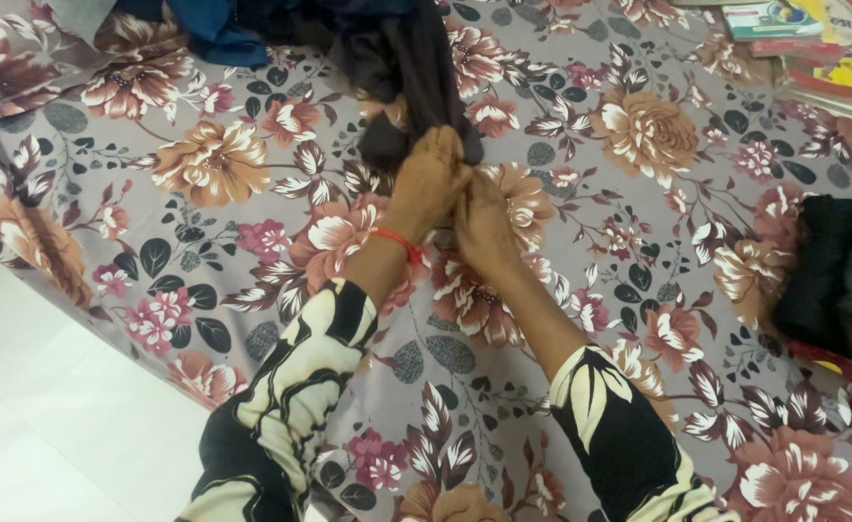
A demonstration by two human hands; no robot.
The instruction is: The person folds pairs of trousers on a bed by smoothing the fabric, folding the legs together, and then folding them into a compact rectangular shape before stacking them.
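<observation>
Dark garment (402,72) at 12 o'clock on floral bedsheet (639,290), lower edge bunched. I see left hand (429,179) and right hand (484,220) side by side, fingers clamped on edge. I judge: keep pinch firm, spread hem flat. Books (813,48) at 2 o'clock; black cloth (832,275) at 3.

Stack of flat printed books or packets (813,43), upper right corner, lying on the floral bedsheet (639,290). Rectangular covers overlapping; topmost green and white, lower ones yellow and red. No signs or screens visible.
</observation>
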